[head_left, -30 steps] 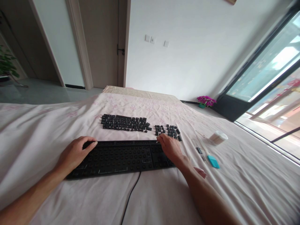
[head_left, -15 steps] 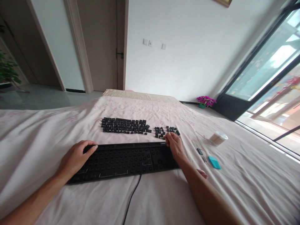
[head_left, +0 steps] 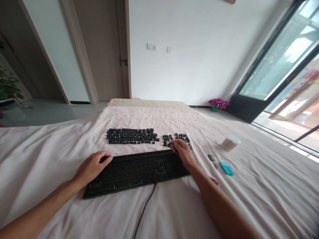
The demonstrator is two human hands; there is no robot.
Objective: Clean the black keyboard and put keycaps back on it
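A black keyboard [head_left: 139,169], its key seats bare, lay on a pink-flowered sheet [head_left: 50,152] at the frame's lower centre, a person's left hand [head_left: 93,166] clamped on its upper-left edge. The right hand [head_left: 183,153] was at its upper-right end, thumb and fingertips together — whether on anything could not be told. Black keycaps [head_left: 132,136] lay in two groups just beyond — a clear tub [head_left: 231,142] stood at centre right.
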